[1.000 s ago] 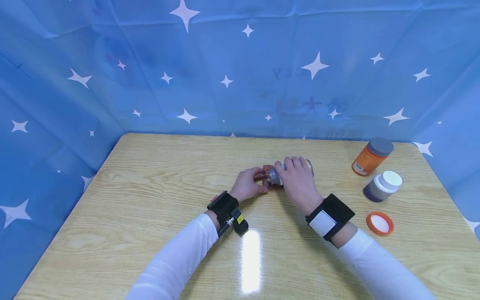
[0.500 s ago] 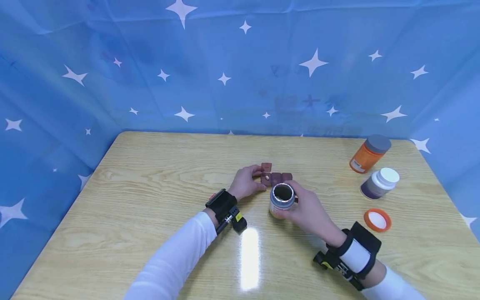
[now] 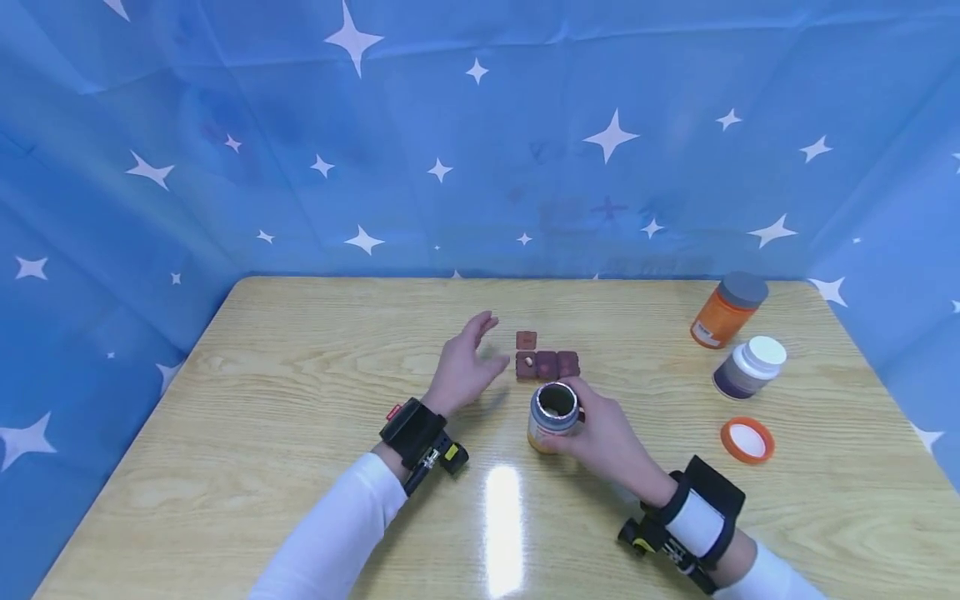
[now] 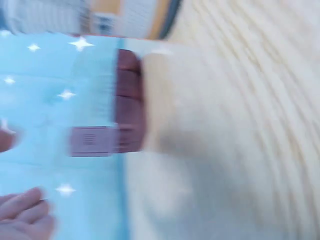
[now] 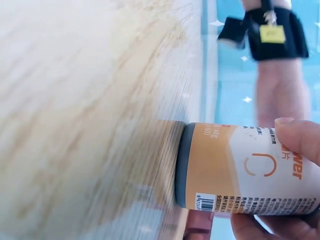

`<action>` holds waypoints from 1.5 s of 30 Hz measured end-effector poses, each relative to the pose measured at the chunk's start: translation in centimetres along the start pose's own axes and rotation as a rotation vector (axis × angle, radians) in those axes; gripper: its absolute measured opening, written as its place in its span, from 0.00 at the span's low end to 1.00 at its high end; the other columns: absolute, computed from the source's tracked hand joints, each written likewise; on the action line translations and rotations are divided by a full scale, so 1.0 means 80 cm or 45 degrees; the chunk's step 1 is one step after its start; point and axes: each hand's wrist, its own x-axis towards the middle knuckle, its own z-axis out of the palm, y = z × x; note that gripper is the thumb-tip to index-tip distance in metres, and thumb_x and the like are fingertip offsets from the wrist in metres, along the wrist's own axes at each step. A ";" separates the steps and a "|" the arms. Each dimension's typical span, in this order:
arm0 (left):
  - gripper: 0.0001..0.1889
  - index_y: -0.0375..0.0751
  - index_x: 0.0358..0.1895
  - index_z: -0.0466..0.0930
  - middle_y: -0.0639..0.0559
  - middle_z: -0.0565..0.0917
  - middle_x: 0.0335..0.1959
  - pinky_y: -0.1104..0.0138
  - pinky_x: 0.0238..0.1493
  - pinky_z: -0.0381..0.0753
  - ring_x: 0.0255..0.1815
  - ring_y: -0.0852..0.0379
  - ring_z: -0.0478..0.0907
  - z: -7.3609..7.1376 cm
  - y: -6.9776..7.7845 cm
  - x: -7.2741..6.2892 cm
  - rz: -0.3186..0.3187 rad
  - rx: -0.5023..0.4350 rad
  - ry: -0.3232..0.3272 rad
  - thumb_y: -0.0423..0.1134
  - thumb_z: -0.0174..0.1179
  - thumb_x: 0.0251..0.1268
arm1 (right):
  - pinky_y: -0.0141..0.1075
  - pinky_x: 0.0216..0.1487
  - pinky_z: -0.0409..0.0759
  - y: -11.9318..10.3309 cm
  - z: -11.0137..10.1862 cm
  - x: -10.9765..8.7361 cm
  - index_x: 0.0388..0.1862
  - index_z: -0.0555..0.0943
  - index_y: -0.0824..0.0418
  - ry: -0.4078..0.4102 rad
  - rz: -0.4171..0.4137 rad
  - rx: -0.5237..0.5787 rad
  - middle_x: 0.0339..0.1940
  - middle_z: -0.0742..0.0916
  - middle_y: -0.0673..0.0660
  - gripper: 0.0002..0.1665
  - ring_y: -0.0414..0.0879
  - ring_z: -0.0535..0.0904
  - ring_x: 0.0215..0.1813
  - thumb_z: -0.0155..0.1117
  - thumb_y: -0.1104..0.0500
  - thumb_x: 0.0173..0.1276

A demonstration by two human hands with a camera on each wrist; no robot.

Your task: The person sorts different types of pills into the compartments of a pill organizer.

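My right hand (image 3: 606, 429) grips an uncapped pill bottle (image 3: 543, 432), upright on the table with its mouth facing up. Its orange and white label (image 5: 250, 170) shows between finger and thumb in the right wrist view. Just behind it lies a dark red pill box (image 3: 547, 365) with a row of three compartments. The leftmost lid (image 3: 527, 340) is flipped back, and a small pale pill (image 3: 528, 362) sits in that compartment. To the left of the box, apart from it, my left hand (image 3: 461, 371) hovers with fingers extended, holding nothing. The left wrist view is blurred.
On the right of the wooden table (image 3: 300, 358) stand an orange bottle (image 3: 722, 318) with a grey cap and a bottle with a white cap (image 3: 750, 367). An orange lid (image 3: 747, 440) lies nearer, its white inside up. A blue starry cloth (image 3: 420, 108) hangs behind.
The right hand has turned the bottle from tipped over the pill box to upright and brought it down nearer me. The left hand has let go of the box and drawn back left.
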 end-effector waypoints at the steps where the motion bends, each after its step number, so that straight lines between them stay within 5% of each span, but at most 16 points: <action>1: 0.34 0.32 0.68 0.55 0.41 0.69 0.65 0.57 0.69 0.62 0.68 0.45 0.63 -0.005 0.006 -0.007 0.076 -0.069 0.060 0.34 0.58 0.59 | 0.48 0.50 0.78 0.000 0.000 0.000 0.53 0.72 0.62 0.001 0.004 0.003 0.47 0.84 0.59 0.36 0.54 0.80 0.51 0.77 0.58 0.45; 3: 0.33 0.32 0.68 0.54 0.40 0.67 0.66 0.57 0.70 0.58 0.70 0.46 0.60 -0.010 0.017 -0.019 0.202 -0.196 0.097 0.35 0.56 0.62 | 0.48 0.50 0.78 0.002 -0.001 -0.001 0.53 0.72 0.62 0.006 0.008 0.012 0.47 0.84 0.59 0.36 0.54 0.80 0.50 0.77 0.58 0.44; 5: 0.36 0.33 0.69 0.52 0.41 0.65 0.68 0.58 0.71 0.55 0.71 0.48 0.58 -0.007 0.026 -0.030 0.255 -0.272 0.019 0.35 0.59 0.60 | 0.48 0.50 0.79 0.003 -0.003 -0.002 0.53 0.72 0.61 0.018 -0.003 0.022 0.47 0.84 0.59 0.36 0.54 0.81 0.50 0.77 0.58 0.44; 10: 0.49 0.41 0.72 0.49 0.46 0.60 0.71 0.56 0.71 0.56 0.73 0.51 0.54 0.028 0.032 -0.047 0.168 -0.203 -0.337 0.39 0.70 0.47 | 0.47 0.48 0.80 0.007 -0.003 -0.004 0.52 0.73 0.62 0.054 -0.040 0.022 0.46 0.85 0.60 0.36 0.54 0.81 0.49 0.77 0.57 0.44; 13: 0.49 0.42 0.71 0.51 0.47 0.63 0.70 0.59 0.70 0.60 0.71 0.53 0.59 0.050 0.028 -0.049 0.151 -0.206 -0.435 0.39 0.72 0.45 | 0.47 0.49 0.80 0.008 -0.001 -0.006 0.53 0.73 0.65 0.077 -0.035 0.014 0.47 0.84 0.63 0.35 0.57 0.80 0.50 0.76 0.61 0.44; 22: 0.31 0.40 0.57 0.72 0.46 0.78 0.56 0.63 0.61 0.70 0.58 0.53 0.74 0.075 0.024 -0.049 0.191 -0.364 -0.327 0.35 0.71 0.46 | 0.47 0.51 0.79 0.008 0.002 -0.011 0.55 0.73 0.65 0.036 -0.004 0.001 0.48 0.84 0.64 0.36 0.57 0.80 0.51 0.75 0.61 0.45; 27: 0.29 0.38 0.56 0.72 0.43 0.78 0.57 0.66 0.59 0.71 0.57 0.52 0.75 0.077 0.021 -0.050 0.197 -0.368 -0.320 0.33 0.70 0.47 | 0.47 0.53 0.78 0.020 -0.032 -0.024 0.57 0.70 0.69 -0.031 0.018 -0.057 0.52 0.81 0.67 0.36 0.59 0.78 0.54 0.72 0.59 0.51; 33: 0.28 0.36 0.56 0.72 0.39 0.78 0.55 0.63 0.57 0.73 0.54 0.50 0.76 0.075 0.021 -0.050 0.198 -0.386 -0.326 0.33 0.69 0.47 | 0.56 0.44 0.76 0.079 -0.116 -0.053 0.57 0.66 0.78 0.058 0.212 -0.456 0.50 0.76 0.78 0.41 0.68 0.74 0.49 0.69 0.52 0.54; 36: 0.28 0.36 0.56 0.72 0.39 0.78 0.55 0.62 0.57 0.73 0.54 0.49 0.76 0.073 0.022 -0.050 0.197 -0.391 -0.325 0.33 0.68 0.48 | 0.50 0.34 0.75 0.117 -0.144 -0.066 0.53 0.65 0.82 -0.037 0.367 -0.617 0.43 0.74 0.79 0.47 0.66 0.73 0.39 0.70 0.45 0.51; 40: 0.28 0.36 0.56 0.72 0.39 0.77 0.56 0.66 0.58 0.72 0.55 0.49 0.76 0.072 0.022 -0.050 0.198 -0.382 -0.328 0.33 0.68 0.48 | 0.45 0.30 0.74 0.149 -0.157 -0.076 0.48 0.66 0.82 -0.164 0.485 -0.686 0.36 0.74 0.76 0.48 0.59 0.71 0.32 0.71 0.42 0.48; 45: 0.28 0.37 0.56 0.72 0.40 0.77 0.57 0.67 0.58 0.71 0.56 0.50 0.75 0.073 0.022 -0.051 0.182 -0.381 -0.334 0.32 0.69 0.48 | 0.49 0.34 0.76 0.156 -0.154 -0.076 0.46 0.71 0.81 -0.162 0.445 -0.701 0.35 0.78 0.73 0.40 0.58 0.73 0.32 0.73 0.50 0.48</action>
